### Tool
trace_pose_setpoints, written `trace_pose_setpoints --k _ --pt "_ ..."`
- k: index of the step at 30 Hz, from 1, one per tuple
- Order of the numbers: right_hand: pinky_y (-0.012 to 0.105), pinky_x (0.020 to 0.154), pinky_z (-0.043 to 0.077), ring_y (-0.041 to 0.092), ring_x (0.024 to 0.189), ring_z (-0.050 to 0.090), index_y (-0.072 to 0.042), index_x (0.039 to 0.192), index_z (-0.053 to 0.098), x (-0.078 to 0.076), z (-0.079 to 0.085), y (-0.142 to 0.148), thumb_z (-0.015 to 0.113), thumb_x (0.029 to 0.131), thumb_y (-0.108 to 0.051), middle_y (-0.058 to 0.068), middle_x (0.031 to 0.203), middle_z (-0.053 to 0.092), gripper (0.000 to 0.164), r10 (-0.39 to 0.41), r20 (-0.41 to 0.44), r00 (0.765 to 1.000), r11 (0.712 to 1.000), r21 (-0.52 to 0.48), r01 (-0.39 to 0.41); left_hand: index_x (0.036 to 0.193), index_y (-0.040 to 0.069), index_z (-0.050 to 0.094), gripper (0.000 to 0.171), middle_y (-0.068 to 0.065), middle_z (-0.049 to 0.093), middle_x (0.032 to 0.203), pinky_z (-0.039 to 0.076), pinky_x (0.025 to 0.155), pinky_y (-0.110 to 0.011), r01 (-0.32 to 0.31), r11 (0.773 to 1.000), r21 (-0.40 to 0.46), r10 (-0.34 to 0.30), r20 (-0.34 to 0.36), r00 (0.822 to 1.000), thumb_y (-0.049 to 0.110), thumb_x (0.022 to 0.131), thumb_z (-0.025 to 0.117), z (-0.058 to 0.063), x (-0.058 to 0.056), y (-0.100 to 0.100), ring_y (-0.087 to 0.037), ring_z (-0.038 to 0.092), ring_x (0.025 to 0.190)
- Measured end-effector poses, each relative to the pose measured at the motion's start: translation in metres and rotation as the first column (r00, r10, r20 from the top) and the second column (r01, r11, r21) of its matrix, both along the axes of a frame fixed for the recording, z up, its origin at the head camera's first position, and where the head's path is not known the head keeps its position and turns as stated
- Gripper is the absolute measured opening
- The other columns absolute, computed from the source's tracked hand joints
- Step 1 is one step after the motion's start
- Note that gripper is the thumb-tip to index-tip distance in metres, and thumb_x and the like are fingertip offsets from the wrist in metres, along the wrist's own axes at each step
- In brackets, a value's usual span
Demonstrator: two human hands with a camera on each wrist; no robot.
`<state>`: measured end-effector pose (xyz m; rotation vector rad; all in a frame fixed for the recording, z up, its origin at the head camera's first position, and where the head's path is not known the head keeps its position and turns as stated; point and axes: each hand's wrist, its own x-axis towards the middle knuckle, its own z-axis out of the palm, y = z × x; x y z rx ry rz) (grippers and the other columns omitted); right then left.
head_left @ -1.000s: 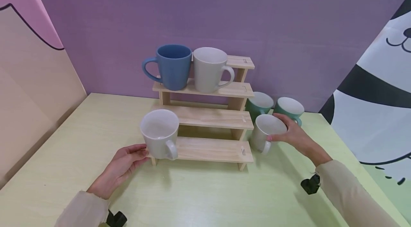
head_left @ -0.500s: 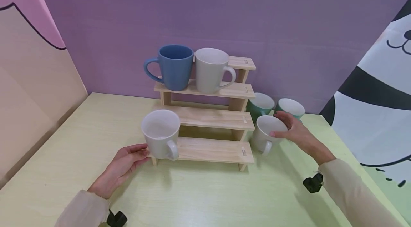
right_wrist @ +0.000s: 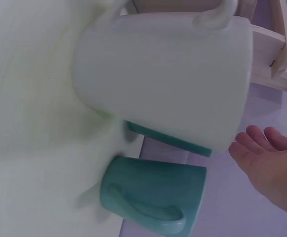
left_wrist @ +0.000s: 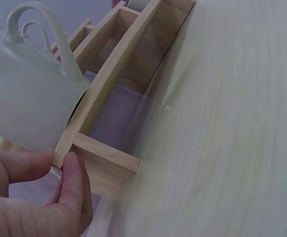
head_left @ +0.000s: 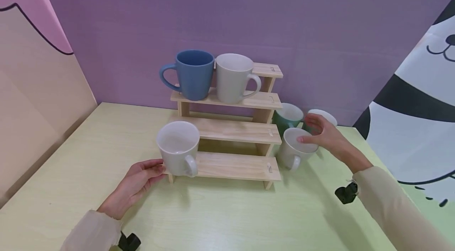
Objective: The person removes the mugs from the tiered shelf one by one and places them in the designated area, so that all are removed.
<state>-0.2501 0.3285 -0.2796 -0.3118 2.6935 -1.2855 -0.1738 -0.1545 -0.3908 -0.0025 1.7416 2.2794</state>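
My left hand [head_left: 138, 184] pinches the left end of the lowest board of a stepped wooden rack [head_left: 238, 166] between thumb and fingers. A white mug [head_left: 176, 150] stands upright on that end of the board, its handle toward me. Right of the rack, a second white mug [head_left: 289, 154] stands on the table. My right hand [head_left: 330, 138] hovers at its rim with the fingers apart from the mug, holding nothing. In the right wrist view those fingertips lie just beyond the rim of this white mug [right_wrist: 163, 74].
Higher on the rack stand a blue mug [head_left: 194, 77] and another white mug [head_left: 232, 79], side by side. Two green mugs, one nearer the rack [head_left: 281, 124] and one farther right [right_wrist: 153, 185], stand behind the right white mug. A purple backdrop [head_left: 302, 26] rises behind the table.
My right hand has let go of the white mug on the table and lifted slightly above its rim. The left hand keeps its hold on the rack.
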Motion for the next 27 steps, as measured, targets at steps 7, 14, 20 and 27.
trace_pose_setpoints --k 7,14,20,27 --pt "0.064 0.111 0.026 0.045 0.140 0.021 0.001 0.150 0.012 -0.004 0.014 -0.010 0.070 0.086 -0.019 0.026 0.153 0.020 0.089 -0.006 -0.020 1.000 0.999 0.038 0.006 0.132 -0.021 0.036 0.054 0.000 0.063 0.103 0.055 0.087 -0.019 0.040 0.997 0.064 -0.036 -0.060 0.998 0.003 0.090 0.061 -0.012 -0.005 -0.005 -0.007 0.066 0.093" --pt "0.063 0.112 0.025 0.045 0.141 0.020 -0.001 0.151 0.013 -0.011 0.023 -0.022 0.072 0.085 -0.020 0.025 0.154 0.021 0.090 -0.005 -0.037 0.999 0.997 0.071 0.008 0.137 -0.020 0.029 0.053 0.002 0.061 0.103 0.055 0.086 -0.018 0.000 1.000 0.007 0.000 -0.006 1.000 -0.001 0.094 0.054 -0.005 -0.002 -0.002 -0.004 0.065 0.092" --pt "0.061 0.114 0.023 0.043 0.142 0.020 -0.002 0.151 0.011 -0.016 0.028 -0.032 0.071 0.085 -0.019 0.023 0.155 0.019 0.091 0.011 -0.033 0.999 0.998 0.065 -0.009 0.138 -0.020 0.026 0.051 0.004 0.060 0.102 0.054 0.087 -0.017 -0.007 1.000 -0.005 0.008 0.017 1.000 -0.004 0.095 0.048 0.000 -0.001 -0.001 -0.003 0.064 0.091" --pt "0.058 0.117 0.021 0.041 0.143 0.018 -0.004 0.152 0.011 -0.019 0.037 -0.046 0.074 0.083 -0.025 0.020 0.156 0.018 0.096 0.011 -0.036 0.999 0.998 0.062 -0.009 0.138 -0.019 0.028 0.052 0.004 0.060 0.103 0.054 0.089 -0.018 -0.002 1.000 -0.020 0.002 0.017 1.000 -0.001 0.095 0.050 0.002 0.000 0.000 -0.002 0.065 0.091"
